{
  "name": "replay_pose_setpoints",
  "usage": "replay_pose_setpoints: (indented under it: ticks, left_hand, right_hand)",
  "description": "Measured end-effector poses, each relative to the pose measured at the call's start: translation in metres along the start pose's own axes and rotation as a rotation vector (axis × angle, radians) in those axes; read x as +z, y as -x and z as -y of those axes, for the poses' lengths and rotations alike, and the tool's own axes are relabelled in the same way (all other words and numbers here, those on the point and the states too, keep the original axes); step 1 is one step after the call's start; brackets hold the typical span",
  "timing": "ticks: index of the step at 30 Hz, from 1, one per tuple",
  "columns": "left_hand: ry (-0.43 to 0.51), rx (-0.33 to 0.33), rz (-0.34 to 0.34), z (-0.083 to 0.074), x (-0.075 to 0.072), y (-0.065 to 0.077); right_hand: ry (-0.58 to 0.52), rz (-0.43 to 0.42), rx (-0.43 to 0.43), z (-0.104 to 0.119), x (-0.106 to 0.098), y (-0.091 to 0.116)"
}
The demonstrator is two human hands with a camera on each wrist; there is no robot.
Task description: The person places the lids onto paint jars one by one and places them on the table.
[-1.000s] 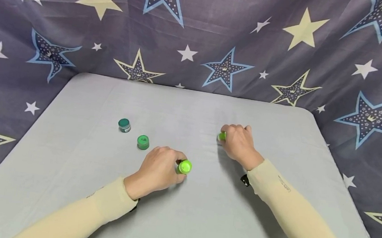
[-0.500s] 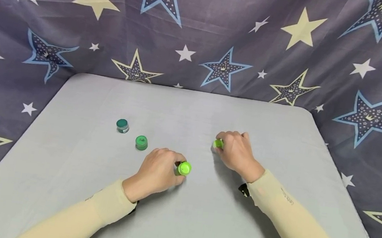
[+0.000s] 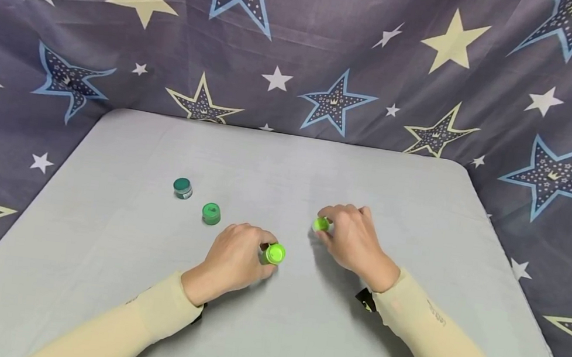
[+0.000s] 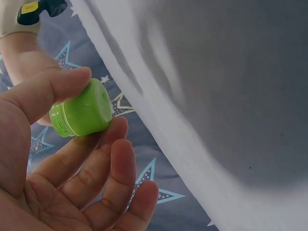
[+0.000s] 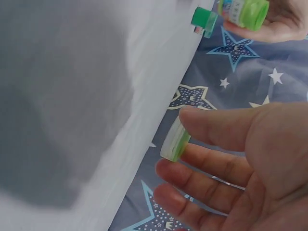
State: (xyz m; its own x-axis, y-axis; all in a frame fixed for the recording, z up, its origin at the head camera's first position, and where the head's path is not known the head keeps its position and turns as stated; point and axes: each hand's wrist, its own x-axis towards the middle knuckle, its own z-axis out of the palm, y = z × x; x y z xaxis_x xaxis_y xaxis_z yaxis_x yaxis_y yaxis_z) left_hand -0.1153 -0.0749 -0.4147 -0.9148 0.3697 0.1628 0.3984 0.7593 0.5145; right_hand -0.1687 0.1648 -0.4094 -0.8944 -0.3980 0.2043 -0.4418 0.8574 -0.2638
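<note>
My left hand point(image 3: 234, 258) pinches a small lime-green paint jar point(image 3: 275, 254) between thumb and fingers, just above or on the table; which of the two, I cannot tell. The jar's mouth is uncovered and bright paint shows inside. In the left wrist view the same jar point(image 4: 84, 113) sits between thumb and fingertips, the other fingers loosely bent. To the right, my right hand point(image 3: 355, 239) holds a round jar lid point(image 3: 321, 224) by its edge, its green-smeared inner side partly showing. The right wrist view has this lid point(image 5: 175, 140) edge-on between thumb and fingers.
A closed teal jar point(image 3: 182, 188) stands on the pale grey cloth-covered table point(image 3: 277, 166), left of centre. Nearer my left hand is a green jar point(image 3: 211, 213). A dark star-patterned curtain point(image 3: 300, 50) borders the table's back and sides.
My right hand has come nearer and slightly left with the lid, turning so more of its green inner side faces up. The left hand and its jar have barely moved.
</note>
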Motion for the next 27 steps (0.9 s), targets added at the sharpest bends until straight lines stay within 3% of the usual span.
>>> replay_pose_setpoints:
  ticks: [27]
  left_hand:
    - [-0.02, -0.023, -0.006, 0.001, 0.003, 0.001]
  right_hand:
    - [-0.129, -0.037, -0.09, 0.026, -0.01, 0.023]
